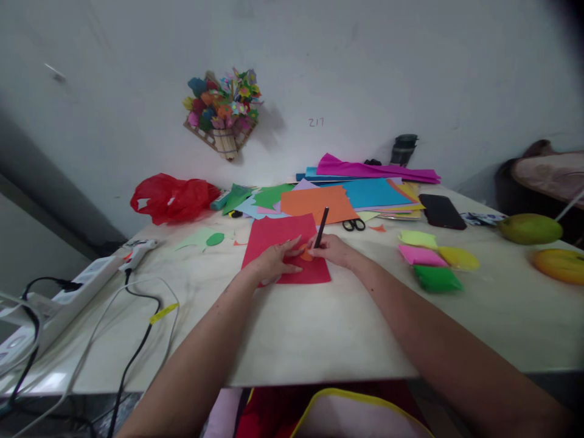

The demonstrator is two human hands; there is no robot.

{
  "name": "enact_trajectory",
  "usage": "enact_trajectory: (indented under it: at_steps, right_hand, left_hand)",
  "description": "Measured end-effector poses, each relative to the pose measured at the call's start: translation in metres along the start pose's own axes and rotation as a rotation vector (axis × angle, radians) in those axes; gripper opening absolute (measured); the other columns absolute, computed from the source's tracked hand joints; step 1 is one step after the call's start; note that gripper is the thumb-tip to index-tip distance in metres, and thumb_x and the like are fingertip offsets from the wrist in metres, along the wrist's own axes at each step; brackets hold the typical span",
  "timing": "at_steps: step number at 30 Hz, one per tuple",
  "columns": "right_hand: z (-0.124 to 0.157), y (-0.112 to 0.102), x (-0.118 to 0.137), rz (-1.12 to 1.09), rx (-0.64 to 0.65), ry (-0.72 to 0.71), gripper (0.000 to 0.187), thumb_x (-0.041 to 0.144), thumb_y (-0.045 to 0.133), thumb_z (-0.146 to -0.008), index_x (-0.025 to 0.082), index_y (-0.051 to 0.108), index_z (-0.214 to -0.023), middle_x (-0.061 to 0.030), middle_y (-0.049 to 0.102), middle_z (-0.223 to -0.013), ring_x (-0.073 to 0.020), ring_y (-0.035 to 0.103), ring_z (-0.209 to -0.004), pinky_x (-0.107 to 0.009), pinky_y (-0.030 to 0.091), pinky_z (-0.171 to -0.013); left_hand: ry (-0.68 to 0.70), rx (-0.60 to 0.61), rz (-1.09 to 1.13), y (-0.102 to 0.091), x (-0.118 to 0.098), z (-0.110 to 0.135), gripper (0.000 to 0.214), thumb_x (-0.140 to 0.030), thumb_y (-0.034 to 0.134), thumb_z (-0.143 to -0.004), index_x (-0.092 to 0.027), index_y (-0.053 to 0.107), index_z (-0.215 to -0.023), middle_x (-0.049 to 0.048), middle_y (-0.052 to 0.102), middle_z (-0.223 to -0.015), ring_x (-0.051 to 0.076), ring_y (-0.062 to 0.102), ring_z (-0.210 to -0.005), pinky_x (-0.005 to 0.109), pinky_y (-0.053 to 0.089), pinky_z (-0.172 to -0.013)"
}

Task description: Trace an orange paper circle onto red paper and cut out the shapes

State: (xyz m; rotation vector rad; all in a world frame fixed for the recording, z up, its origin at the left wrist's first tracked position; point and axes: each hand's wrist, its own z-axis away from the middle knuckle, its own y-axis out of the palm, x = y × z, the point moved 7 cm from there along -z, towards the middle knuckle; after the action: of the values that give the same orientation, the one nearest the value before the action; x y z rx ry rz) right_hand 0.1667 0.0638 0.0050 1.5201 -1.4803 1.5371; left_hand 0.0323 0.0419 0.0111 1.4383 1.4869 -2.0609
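My right hand [333, 249] clenched around black pen [321, 227], tip down on red paper sheet [274, 234] at mid-table [319, 328]. Pen long axis steep; top end leans away from me, slightly right. My left hand [274, 261] flat, fingers extended, gripping nothing, pressing small orange cutout [306, 255] just beside pen tip. Scissors [354, 224] lie beyond, apart.

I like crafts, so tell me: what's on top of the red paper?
The left hand rests flat on the red paper, touching a small orange piece; the right hand holds a black pen beside it. Fingers hide most of the orange piece and the pen tip.
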Motion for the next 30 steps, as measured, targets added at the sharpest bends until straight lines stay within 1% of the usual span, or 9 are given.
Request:
enact_trajectory:
  at_steps: [5,8,12,16,19,21,25,27,30]
  right_hand:
    - [0.002,-0.007,-0.007,-0.191,-0.075,0.104,0.013,0.025,0.063,-0.059,0.014,0.060,-0.066,-0.0005,0.059,-0.064,-0.0112,0.054,-0.061,-0.026,0.043,-0.063]
    - [0.003,-0.017,-0.011,-0.300,-0.156,0.109,0.021,0.033,0.063,-0.063,0.013,0.060,-0.069,-0.0016,0.060,-0.063,-0.0112,0.055,-0.060,-0.026,0.044,-0.061]
    - [0.003,-0.028,-0.016,-0.363,-0.285,0.091,0.028,0.040,0.064,-0.063,0.015,0.059,-0.073,-0.0016,0.060,-0.064,-0.0123,0.057,-0.058,-0.027,0.045,-0.057]
    - [0.001,-0.029,-0.019,-0.315,-0.300,0.081,0.030,0.043,0.064,-0.062,0.015,0.059,-0.071,-0.0018,0.061,-0.063,-0.0123,0.057,-0.057,-0.027,0.047,-0.058]
    - [0.001,-0.028,-0.019,-0.311,-0.303,0.080,0.030,0.043,0.063,-0.062,0.015,0.059,-0.072,-0.0020,0.062,-0.064,-0.0124,0.058,-0.059,-0.026,0.047,-0.058]
    - [0.002,-0.028,-0.018,-0.316,-0.315,0.090,0.030,0.043,0.063,-0.062,0.015,0.058,-0.072,-0.0022,0.062,-0.064,-0.0123,0.058,-0.058,-0.026,0.047,-0.057]
    - [0.004,-0.029,-0.014,-0.317,-0.355,0.108,0.031,0.044,0.063,-0.062,0.015,0.058,-0.073,-0.0031,0.063,-0.064,-0.0115,0.058,-0.055,-0.026,0.048,-0.056]
    - [0.004,-0.030,-0.013,-0.315,-0.385,0.113,0.032,0.044,0.064,-0.062,0.014,0.058,-0.074,-0.0033,0.063,-0.064,-0.0111,0.057,-0.054,-0.025,0.048,-0.054]
    - [0.004,-0.032,-0.013,-0.311,-0.424,0.115,0.033,0.044,0.064,-0.061,0.014,0.058,-0.074,-0.0031,0.063,-0.062,-0.0107,0.056,-0.051,-0.025,0.047,-0.053]
  left_hand:
    - [0.010,0.018,-0.035,0.000,-0.002,0.001,0.082,-0.028,0.068,-0.064,-0.030,0.026,-0.133,0.0033,0.052,-0.120,0.022,0.045,-0.114,0.035,0.037,-0.093]
    - [0.032,0.003,-0.136,-0.001,-0.001,0.000,0.080,-0.035,0.067,-0.065,-0.029,0.026,-0.134,0.0034,0.054,-0.119,0.022,0.044,-0.115,0.036,0.035,-0.095]
    - [0.107,-0.106,-0.296,-0.003,-0.005,-0.002,0.063,-0.044,0.059,-0.071,-0.027,0.038,-0.128,0.0019,0.059,-0.113,0.021,0.044,-0.116,0.034,0.033,-0.096]
    - [0.212,-0.262,-0.452,0.000,-0.016,-0.006,0.039,-0.044,0.055,-0.075,-0.027,0.058,-0.110,0.0016,0.061,-0.109,0.020,0.050,-0.105,0.032,0.033,-0.093]
    - [0.138,-0.470,-0.511,-0.006,-0.016,-0.010,0.043,-0.049,0.056,-0.073,-0.024,0.060,-0.107,0.0057,0.059,-0.107,0.023,0.047,-0.105,0.033,0.033,-0.092]
    - [0.056,-0.556,-0.565,-0.008,-0.012,-0.013,0.051,-0.056,0.056,-0.068,-0.021,0.059,-0.106,0.0088,0.057,-0.107,0.027,0.042,-0.109,0.038,0.029,-0.094]
    - [-0.071,-0.553,-0.596,-0.008,0.000,-0.020,0.057,-0.060,0.060,-0.060,-0.019,0.057,-0.100,0.0103,0.052,-0.111,0.030,0.038,-0.109,0.042,0.024,-0.095]
    - [-0.120,-0.545,-0.560,-0.009,0.006,-0.023,0.053,-0.058,0.064,-0.057,-0.020,0.057,-0.094,0.0093,0.050,-0.113,0.029,0.036,-0.111,0.041,0.021,-0.096]
    - [-0.178,-0.529,-0.496,-0.011,0.012,-0.026,0.042,-0.054,0.068,-0.053,-0.020,0.060,-0.077,0.0082,0.049,-0.118,0.030,0.033,-0.114,0.044,0.017,-0.097]
